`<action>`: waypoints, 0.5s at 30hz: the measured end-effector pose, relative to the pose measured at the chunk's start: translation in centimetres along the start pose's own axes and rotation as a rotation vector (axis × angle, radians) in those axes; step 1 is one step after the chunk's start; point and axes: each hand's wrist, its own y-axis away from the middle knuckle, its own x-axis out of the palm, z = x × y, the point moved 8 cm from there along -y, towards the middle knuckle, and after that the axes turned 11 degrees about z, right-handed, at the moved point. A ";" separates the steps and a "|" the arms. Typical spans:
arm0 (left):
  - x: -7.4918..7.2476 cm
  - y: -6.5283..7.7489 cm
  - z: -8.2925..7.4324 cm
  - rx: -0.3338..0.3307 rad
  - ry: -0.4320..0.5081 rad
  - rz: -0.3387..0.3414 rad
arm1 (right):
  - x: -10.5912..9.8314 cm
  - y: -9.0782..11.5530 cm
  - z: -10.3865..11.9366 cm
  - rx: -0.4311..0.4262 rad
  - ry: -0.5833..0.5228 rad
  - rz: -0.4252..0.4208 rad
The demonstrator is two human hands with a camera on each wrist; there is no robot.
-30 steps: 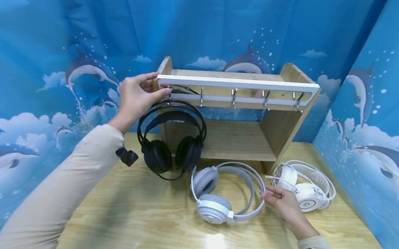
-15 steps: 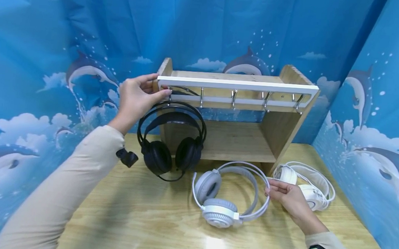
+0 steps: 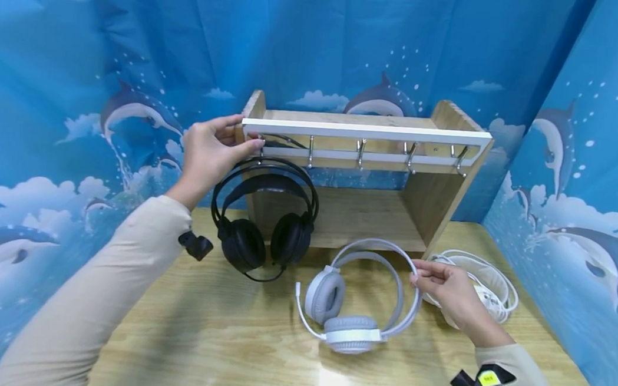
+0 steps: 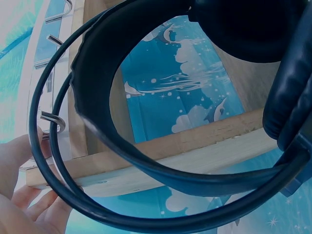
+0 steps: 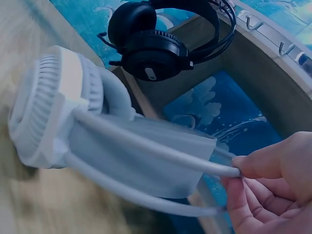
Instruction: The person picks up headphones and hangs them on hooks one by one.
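My right hand [image 3: 453, 293] pinches the outer band of a white headset [image 3: 353, 334] between thumb and fingertips. The headset tilts over the table, its ear cups low and its thin microphone boom [image 3: 309, 323] pointing left. On the left, my left hand [image 3: 207, 151] grips the left end of a wooden shelf [image 3: 363, 211], thumb at the front rail and fingers behind the side. A black headset [image 3: 244, 245] hangs by its band from the leftmost hook, right beside that hand. In the left wrist view, its twin outer bands [image 4: 131, 222] pass in front of the fingers.
Several metal hooks [image 3: 361, 155] line the shelf's white front rail [image 3: 368, 129]. Another white headset [image 3: 486, 292], with a coiled cable, lies on the wooden table [image 3: 215, 341] at the right, partly hidden by my right hand. Blue dolphin-print curtains [image 3: 318, 40] enclose the back and sides.
My right hand has lifted the white headset's band and shifted slightly right and up, tipping the headset more upright. My left hand and the black headset have stayed in place.
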 end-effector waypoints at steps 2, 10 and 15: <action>0.0 0.0 0.0 0.001 -0.002 -0.002 | -0.3 -0.3 0.6 0.002 0.051 0.006; 0.0 0.0 0.1 0.004 0.005 -0.001 | -0.8 -1.2 2.8 -0.047 0.098 0.022; 0.1 0.0 0.0 0.010 0.004 -0.003 | -0.7 -1.5 3.7 -0.052 0.154 0.030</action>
